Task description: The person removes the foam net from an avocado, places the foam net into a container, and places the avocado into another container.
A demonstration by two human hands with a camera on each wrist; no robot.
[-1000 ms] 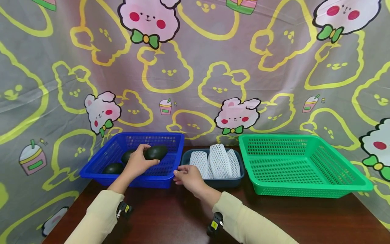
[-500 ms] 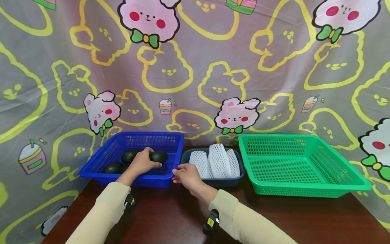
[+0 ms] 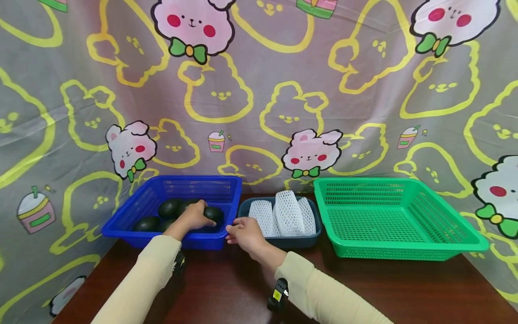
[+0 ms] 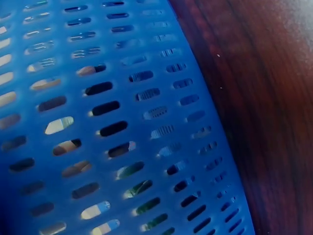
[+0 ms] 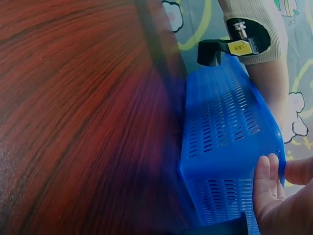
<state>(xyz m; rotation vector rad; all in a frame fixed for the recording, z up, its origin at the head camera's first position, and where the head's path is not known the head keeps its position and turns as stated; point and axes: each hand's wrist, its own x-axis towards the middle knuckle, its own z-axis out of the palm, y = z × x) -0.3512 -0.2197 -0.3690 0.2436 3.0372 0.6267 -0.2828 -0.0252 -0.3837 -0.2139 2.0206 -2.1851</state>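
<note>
In the head view, a blue plastic basket [image 3: 133, 240] on the left holds several dark green oval fruits [image 3: 146, 223]. My left hand [image 3: 194, 216] reaches inside it, thumb and fingers around the left end of one dark green oval fruit [image 3: 214, 214] by the right wall. Slotted basket wall [image 4: 115, 159] fills most of the left wrist view and hides that hand. My right hand [image 3: 245, 233] pinches the basket's rim at the front right corner. In the right wrist view its thumb [image 5: 299, 171] lies on the inner side and the fingers [image 5: 264, 178] press the outside.
Right beside the blue basket stands a dark blue-grey bin [image 3: 289, 243] with several white foam net sleeves [image 3: 289, 213]. A green slotted basket [image 3: 408, 252] is farther right. All stand on a reddish-brown wooden table [image 3: 226, 283] before a patterned curtain [image 3: 259, 99].
My left hand has moved right and down with the fruit, which now sits lower in the basket. More fruits show behind the hand. My right hand keeps its hold on the rim.
</note>
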